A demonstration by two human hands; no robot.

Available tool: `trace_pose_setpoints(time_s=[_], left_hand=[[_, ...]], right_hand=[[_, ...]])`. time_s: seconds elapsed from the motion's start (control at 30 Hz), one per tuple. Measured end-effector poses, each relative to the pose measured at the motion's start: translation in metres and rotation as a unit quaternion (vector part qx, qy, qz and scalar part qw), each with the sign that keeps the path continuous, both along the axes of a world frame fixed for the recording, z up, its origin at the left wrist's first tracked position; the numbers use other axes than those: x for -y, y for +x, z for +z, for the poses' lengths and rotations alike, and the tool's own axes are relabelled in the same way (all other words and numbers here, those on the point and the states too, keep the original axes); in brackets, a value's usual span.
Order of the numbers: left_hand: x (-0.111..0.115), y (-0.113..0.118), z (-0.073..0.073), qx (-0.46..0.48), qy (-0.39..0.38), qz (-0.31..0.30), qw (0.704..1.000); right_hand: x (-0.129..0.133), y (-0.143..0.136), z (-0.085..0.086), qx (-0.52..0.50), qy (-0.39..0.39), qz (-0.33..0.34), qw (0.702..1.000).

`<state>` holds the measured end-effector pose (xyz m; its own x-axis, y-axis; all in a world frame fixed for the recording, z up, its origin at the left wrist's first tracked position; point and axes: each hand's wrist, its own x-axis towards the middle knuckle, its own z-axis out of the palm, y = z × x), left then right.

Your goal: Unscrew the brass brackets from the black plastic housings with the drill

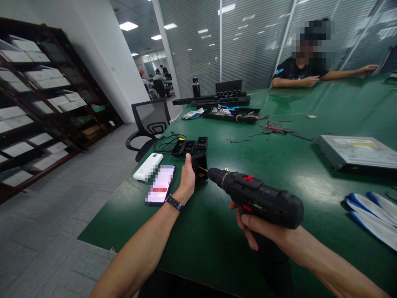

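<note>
My right hand is wrapped round the grip of a black cordless drill with red buttons. The drill points left, and its thin bit reaches into the open side of a black box. Against the left side of that box lies my left hand, holding it upright on the green table; most of its fingers are hidden behind the box. Just beyond stand small black cases with small metallic parts inside. To the left of my left hand are a lit phone and a white power bank.
A metal disc drive and white-blue gloves lie at the right. Further back are loose wires, a black tray and black rails. A person sits across the table. A chair stands at the left.
</note>
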<state>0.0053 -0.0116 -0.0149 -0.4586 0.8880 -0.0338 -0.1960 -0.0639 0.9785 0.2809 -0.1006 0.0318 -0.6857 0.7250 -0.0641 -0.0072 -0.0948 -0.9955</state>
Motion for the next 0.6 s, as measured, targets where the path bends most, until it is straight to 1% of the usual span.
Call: trace_pose_setpoints(time_s=[0.13, 0.27, 0.4, 0.5, 0.6], left_hand=[[-0.0021, -0.0011, -0.0046, -0.010, 0.019, 0.003, 1.000], [-0.0029, -0.0010, -0.0057, -0.027, 0.018, 0.001, 0.999], [-0.0025, -0.0008, -0.0061, -0.026, 0.028, 0.002, 0.999], [-0.0013, 0.0002, -0.0032, -0.006, 0.016, 0.015, 1.000], [0.0010, 0.0025, 0.0037, 0.036, 0.012, 0.026, 0.999]], right_hand=[[0.0016, 0.0009, 0.0030, 0.025, -0.014, -0.011, 1.000], [0.0025, 0.0005, 0.0037, 0.030, -0.039, -0.014, 0.999], [0.0024, 0.0002, 0.0034, 0.028, -0.038, -0.013, 0.999], [0.0018, 0.0008, 0.0033, 0.024, -0.032, -0.007, 0.999], [0.0014, 0.0011, 0.0038, 0.019, -0.032, -0.002, 0.999]])
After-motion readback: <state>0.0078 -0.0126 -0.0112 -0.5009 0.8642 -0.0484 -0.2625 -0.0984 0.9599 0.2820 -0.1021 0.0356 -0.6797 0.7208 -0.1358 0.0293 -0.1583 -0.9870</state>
